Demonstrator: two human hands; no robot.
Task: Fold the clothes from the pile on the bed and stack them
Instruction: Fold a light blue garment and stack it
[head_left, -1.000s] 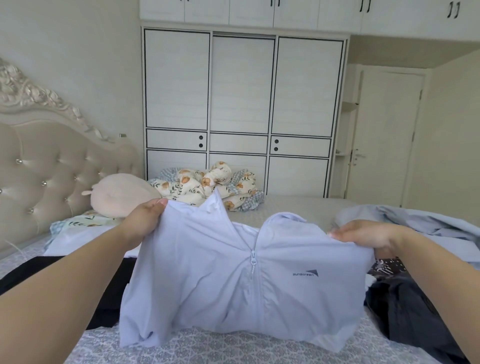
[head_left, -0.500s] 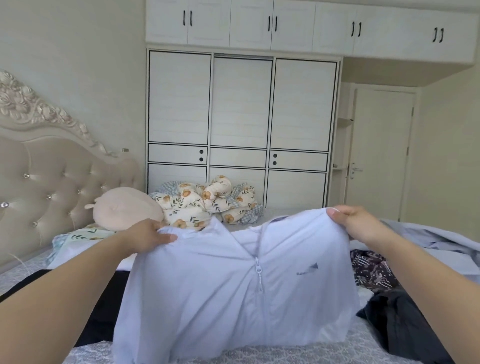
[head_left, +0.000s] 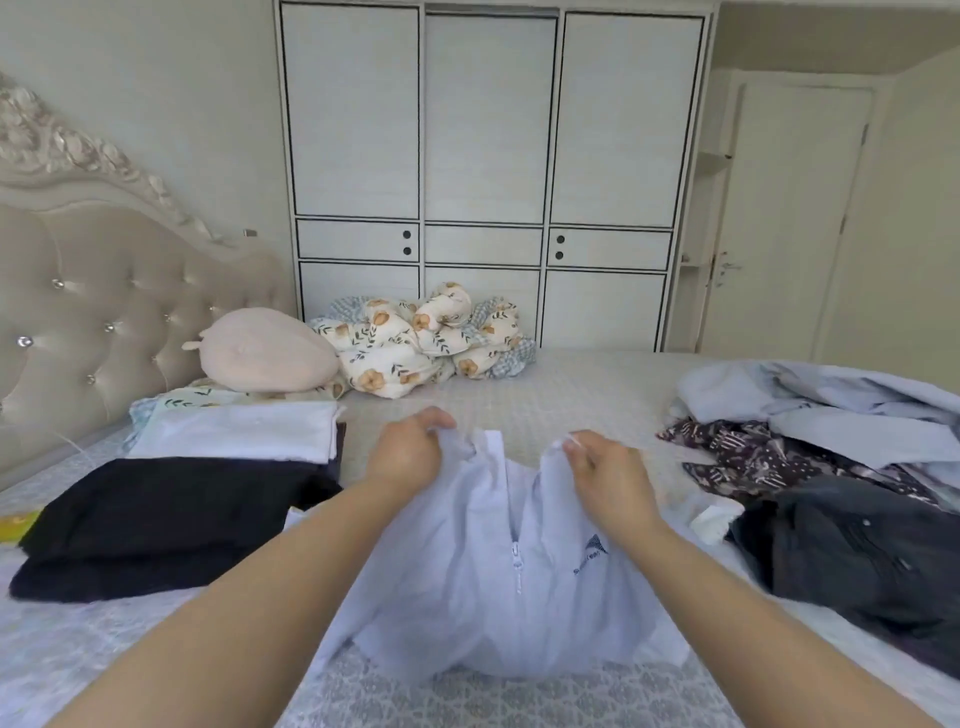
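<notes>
A pale lilac zip-up jacket (head_left: 483, 582) with a small dark chest logo lies bunched on the bed (head_left: 571, 384) in front of me. My left hand (head_left: 410, 452) grips its top edge left of the zip. My right hand (head_left: 605, 467) pinches the top edge right of the zip. The two hands are close together. To the left lies folded dark clothing (head_left: 161, 514) with a folded white piece (head_left: 239, 431) behind it. On the right sits the unfolded pile: a dark grey garment (head_left: 852, 556), a purple patterned one (head_left: 769, 457) and pale blue cloth (head_left: 826, 400).
A tufted headboard (head_left: 104, 306) stands at the left. A pink plush cushion (head_left: 265, 351) and a bundled floral quilt (head_left: 426, 338) lie at the bed's far side. A white wardrobe (head_left: 488, 176) and a door (head_left: 789, 218) are behind. A yellow item (head_left: 15, 525) shows at the left edge.
The jacket was held up spread wide; both hands have since come together near its collar and lowered it onto the bed. The view has tipped downward.
</notes>
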